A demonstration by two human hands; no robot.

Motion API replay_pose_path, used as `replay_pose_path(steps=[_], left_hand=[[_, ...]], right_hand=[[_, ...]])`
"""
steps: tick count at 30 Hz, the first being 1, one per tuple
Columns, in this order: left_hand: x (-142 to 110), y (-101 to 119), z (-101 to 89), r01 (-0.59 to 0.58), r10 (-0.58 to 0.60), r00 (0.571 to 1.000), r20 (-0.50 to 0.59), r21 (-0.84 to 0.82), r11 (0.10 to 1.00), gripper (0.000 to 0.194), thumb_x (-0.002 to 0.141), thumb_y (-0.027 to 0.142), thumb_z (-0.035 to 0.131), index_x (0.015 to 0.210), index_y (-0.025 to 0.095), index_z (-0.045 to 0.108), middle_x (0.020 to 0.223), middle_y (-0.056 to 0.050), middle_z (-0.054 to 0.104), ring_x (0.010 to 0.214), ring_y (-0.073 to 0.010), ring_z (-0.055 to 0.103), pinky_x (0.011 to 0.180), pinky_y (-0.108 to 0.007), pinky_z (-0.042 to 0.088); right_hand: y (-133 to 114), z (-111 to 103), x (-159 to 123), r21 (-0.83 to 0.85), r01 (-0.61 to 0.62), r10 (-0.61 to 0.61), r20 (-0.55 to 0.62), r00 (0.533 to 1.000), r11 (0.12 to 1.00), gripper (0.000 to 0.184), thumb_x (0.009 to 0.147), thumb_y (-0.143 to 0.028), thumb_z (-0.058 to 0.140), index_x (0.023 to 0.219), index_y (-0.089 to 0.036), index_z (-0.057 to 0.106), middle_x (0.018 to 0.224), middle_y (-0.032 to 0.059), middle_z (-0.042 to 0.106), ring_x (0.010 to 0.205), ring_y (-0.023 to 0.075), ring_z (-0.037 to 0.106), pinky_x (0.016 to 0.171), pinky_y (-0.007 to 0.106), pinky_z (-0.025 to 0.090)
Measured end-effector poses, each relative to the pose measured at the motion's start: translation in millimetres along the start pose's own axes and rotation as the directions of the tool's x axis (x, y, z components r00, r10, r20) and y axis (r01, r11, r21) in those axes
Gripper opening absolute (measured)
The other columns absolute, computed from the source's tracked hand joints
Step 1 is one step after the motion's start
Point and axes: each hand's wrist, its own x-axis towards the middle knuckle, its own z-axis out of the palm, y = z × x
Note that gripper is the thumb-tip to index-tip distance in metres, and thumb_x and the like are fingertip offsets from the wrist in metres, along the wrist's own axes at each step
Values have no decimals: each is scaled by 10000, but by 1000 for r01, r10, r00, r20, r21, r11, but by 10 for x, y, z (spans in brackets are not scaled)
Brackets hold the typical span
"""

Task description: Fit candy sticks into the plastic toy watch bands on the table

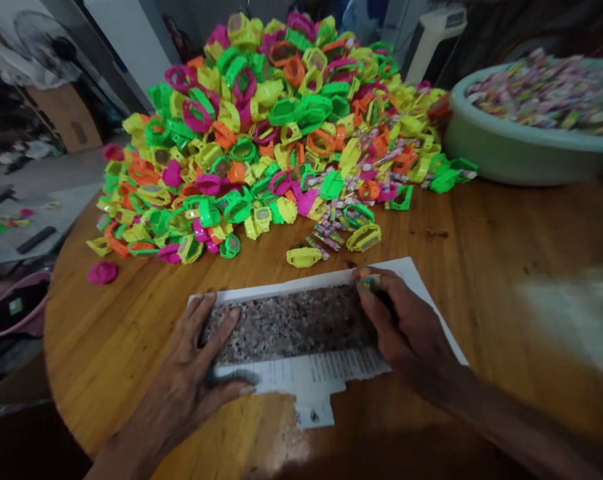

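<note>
Hands (181, 370), right pinching a small piece (368, 281); basin (521, 150) heaped with wrapped pieces (546, 93)

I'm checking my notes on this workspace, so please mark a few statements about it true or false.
1. The left hand has fingers on the slab. True.
2. The slab lies under the paper. False: the slab is on top of the paper.
3. The right hand holds a small piece in its fingers. True.
4. The basin on the table is empty. False: the basin is heaped with small wrapped pieces.
5. The pile has green, yellow, pink and orange items. True.
</note>
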Motion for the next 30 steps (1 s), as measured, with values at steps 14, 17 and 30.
replay_pose_path(steps=[14, 17, 30], left_hand=[[1777, 457, -121, -119, 126, 992, 17, -219, 968, 391, 953, 379, 543, 1293, 202, 620, 1196, -107, 676, 1118, -248, 619, 959, -391, 506], [2062, 423, -5, -158, 191, 971, 142, -213, 964, 318, 927, 317, 565, 1215, 255, 686, 1076, -65, 716, 987, -222, 647, 856, -339, 492], [1467, 451, -95, 314, -326, 933, 150, -783, 538, 611, 789, 383, 694, 1319, 98, 587, 629, 27, 571, 557, -121, 556, 568, -253, 468]], right_hand=[[-207, -250, -158, -118, 379, -393, -136, 909, 918, 169, 925, -170, 592, 824, -217, 465, 648, -44, 470, 543, 104, 465, 545, 259, 364], [-175, -190, -134, -106, 446, -457, -115, 882, 888, 131, 911, -140, 547, 849, -202, 449, 709, -12, 507, 605, 122, 493, 567, 271, 351], [-6, -275, -221, -426, 476, -411, 241, 879, 769, 196, 934, -142, 451, 981, -146, 641, 912, 109, 589, 886, 260, 540, 778, 378, 417]])
